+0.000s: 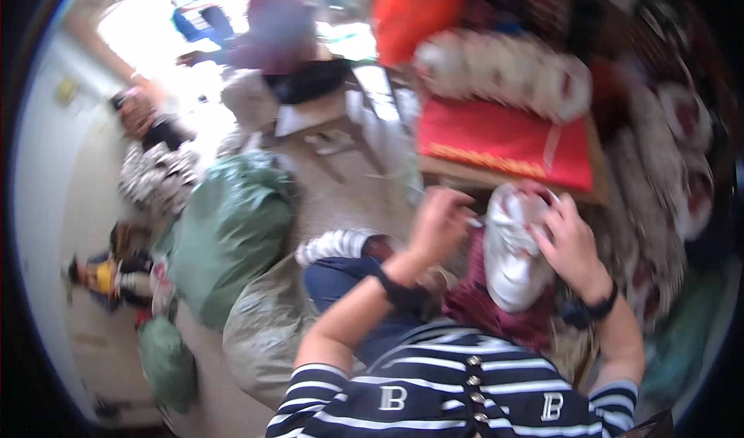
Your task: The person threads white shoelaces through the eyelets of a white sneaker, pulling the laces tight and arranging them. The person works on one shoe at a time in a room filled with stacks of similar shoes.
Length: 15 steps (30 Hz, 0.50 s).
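Observation:
A white, shoe-shaped fabric piece with a reddish inside at its far end lies over maroon cloth on my lap. My right hand is at its right side, the fingers bent over its edge. To the left of the piece is my left hand, raised a little apart from it. Its fingers are curled together and blurred; whatever they may hold is too small to make out. Dark bands circle both wrists.
Ahead stands a small table with a red cover and a row of stacked white pieces. More stacks rise on the right. Large green sacks stand on the left. A wooden stool and a seated person are farther off.

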Each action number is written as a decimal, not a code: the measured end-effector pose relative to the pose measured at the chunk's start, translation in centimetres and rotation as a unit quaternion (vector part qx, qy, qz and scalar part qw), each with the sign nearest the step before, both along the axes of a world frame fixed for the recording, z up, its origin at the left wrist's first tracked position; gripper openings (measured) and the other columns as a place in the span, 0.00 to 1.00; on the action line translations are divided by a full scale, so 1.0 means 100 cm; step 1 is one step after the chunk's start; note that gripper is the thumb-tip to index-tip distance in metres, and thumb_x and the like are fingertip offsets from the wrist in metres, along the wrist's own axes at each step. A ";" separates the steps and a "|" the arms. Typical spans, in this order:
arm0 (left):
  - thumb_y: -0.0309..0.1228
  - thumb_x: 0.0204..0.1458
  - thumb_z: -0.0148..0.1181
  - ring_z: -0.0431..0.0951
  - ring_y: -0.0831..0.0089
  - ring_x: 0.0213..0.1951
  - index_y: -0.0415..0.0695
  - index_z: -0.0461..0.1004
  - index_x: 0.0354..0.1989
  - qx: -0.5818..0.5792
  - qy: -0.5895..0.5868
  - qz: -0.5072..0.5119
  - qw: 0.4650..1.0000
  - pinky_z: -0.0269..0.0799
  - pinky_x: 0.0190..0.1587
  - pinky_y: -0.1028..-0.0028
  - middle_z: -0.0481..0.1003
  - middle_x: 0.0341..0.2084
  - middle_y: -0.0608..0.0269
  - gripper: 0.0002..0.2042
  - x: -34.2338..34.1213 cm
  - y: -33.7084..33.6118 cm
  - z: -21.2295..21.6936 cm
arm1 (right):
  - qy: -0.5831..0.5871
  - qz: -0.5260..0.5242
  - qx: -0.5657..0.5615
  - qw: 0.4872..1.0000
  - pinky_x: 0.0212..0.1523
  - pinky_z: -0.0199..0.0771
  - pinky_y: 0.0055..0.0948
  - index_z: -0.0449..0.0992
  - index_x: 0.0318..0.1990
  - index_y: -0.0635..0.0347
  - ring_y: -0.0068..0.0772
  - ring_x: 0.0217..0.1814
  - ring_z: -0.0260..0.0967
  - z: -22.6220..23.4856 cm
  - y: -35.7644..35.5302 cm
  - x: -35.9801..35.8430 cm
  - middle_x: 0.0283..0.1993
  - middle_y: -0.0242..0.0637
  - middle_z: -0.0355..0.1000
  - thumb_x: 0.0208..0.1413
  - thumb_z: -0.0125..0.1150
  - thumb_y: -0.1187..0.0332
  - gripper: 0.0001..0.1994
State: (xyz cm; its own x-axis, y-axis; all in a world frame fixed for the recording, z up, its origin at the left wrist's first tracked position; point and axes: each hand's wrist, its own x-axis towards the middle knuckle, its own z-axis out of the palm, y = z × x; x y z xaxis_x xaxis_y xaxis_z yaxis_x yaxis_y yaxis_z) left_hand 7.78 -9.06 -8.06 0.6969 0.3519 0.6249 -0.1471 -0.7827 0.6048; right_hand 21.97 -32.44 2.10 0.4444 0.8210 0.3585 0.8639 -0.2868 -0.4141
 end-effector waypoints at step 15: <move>0.30 0.49 0.70 0.75 0.56 0.34 0.41 0.74 0.35 -0.194 0.107 -0.079 0.972 0.74 0.39 0.62 0.73 0.32 0.52 0.11 0.019 -0.040 0.014 | -0.260 0.097 -0.048 0.960 0.35 0.71 0.44 0.71 0.36 0.61 0.49 0.33 0.70 -0.002 0.007 0.022 0.37 0.45 0.70 0.50 0.61 0.74 0.07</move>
